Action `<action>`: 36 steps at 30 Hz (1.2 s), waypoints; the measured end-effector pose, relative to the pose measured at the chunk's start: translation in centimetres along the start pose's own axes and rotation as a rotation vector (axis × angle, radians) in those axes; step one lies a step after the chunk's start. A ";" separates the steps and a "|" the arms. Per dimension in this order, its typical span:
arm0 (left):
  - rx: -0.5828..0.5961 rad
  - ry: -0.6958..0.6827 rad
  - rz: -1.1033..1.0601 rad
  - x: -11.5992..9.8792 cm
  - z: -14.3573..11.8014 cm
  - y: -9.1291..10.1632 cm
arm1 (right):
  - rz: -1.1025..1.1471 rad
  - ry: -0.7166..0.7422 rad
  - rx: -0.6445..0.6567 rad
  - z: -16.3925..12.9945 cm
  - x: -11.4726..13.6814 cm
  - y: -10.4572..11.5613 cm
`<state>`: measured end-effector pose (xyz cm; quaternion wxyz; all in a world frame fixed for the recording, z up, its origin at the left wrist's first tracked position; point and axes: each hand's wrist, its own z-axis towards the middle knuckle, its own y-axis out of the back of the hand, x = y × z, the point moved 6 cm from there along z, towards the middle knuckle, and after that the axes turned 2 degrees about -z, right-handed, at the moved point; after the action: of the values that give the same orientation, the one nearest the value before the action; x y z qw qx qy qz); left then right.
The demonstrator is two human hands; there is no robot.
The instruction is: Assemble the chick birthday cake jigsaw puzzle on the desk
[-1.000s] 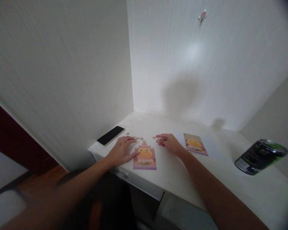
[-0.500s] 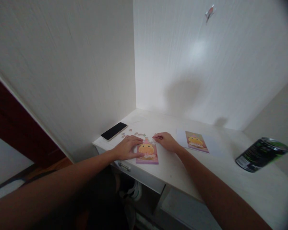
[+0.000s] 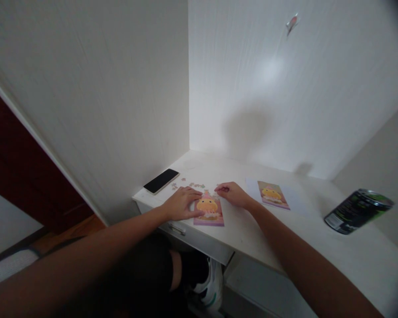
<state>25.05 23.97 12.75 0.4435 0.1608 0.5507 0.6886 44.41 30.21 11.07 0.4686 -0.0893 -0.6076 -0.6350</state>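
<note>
A partly built jigsaw puzzle (image 3: 208, 206) with a yellow, round-faced character on pink lies near the desk's front edge. Its upper edge is uneven. My left hand (image 3: 183, 204) rests over the puzzle's left side, fingers spread and thumb across its lower part. At the upper right corner, my right hand (image 3: 231, 194) has thumb and fingertips pinched together; anything between them is too small to make out. Loose puzzle pieces (image 3: 197, 185) are scattered just beyond the left hand and the puzzle's top.
A black-screened phone (image 3: 162, 181) lies by the left wall. To the right, a printed picture card (image 3: 272, 194) with the same character sits on white paper (image 3: 294, 204). Farther right stands a dark green can (image 3: 356, 212). Below the desk is a drawer handle (image 3: 177, 229).
The view has shifted slightly, and a shoe shows more fully beneath the desk. Both hands keep nearly the same places around the puzzle, the right still pinched.
</note>
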 end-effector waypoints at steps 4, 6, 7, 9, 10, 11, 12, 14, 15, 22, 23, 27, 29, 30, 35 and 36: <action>-0.004 0.013 0.000 0.2 -0.1 0.0 | -0.026 -0.033 0.066 0.1 0.0 -0.5; -0.009 0.016 -0.008 0.3 -0.1 0.0 | -0.087 -0.054 0.078 0.1 -0.1 -0.8; -0.009 0.016 -0.015 0.4 -0.1 0.0 | -0.109 -0.070 0.069 0.2 -0.3 -0.8; -0.010 0.021 -0.029 0.6 -0.1 -0.1 | -0.133 -0.103 0.047 0.2 -0.7 -0.9; -0.008 0.026 -0.035 0.7 0.0 -0.1 | -0.141 -0.119 0.038 0.2 -0.8 -0.9; -0.005 0.032 -0.041 0.8 0.0 -0.1 | -0.147 -0.135 0.030 0.2 -0.9 -0.8; -0.001 0.038 -0.045 0.8 0.1 -0.2 | -0.154 -0.147 0.023 0.1 -0.9 -0.8; 0.006 0.048 -0.048 0.9 0.1 -0.2 | -0.174 -0.153 0.020 0.0 -0.6 -0.7; 0.009 0.051 -0.048 1.0 0.2 -0.3 | -0.184 -0.150 0.024 -0.1 -0.4 -0.7; -0.012 0.075 -0.053 1.3 0.1 -0.5 | -0.173 -0.140 0.045 -0.3 0.3 -0.7; -0.007 0.079 -0.056 1.4 0.1 -0.6 | -0.162 -0.132 0.057 -0.3 0.3 -0.7; 0.010 0.087 -0.068 1.6 0.2 -0.6 | -0.192 -0.049 0.147 -0.4 0.9 -0.7; 0.017 0.080 -0.073 1.7 0.2 -0.6 | -0.230 -0.016 0.188 -0.6 1.5 -0.7; 0.024 0.074 -0.077 1.8 0.1 -0.7 | -0.241 -0.008 0.201 -0.6 1.7 -0.7; 0.032 0.086 -0.119 2.2 -0.1 -1.0 | -0.333 0.000 -0.012 -0.1 0.8 -0.2; 0.012 0.094 -0.137 2.3 -0.2 -0.8 | -0.368 0.006 -0.066 0.1 0.4 -0.1</action>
<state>23.99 25.69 11.38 0.4622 0.0930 0.5848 0.6601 44.08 30.06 11.35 0.3429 0.0098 -0.5911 -0.7300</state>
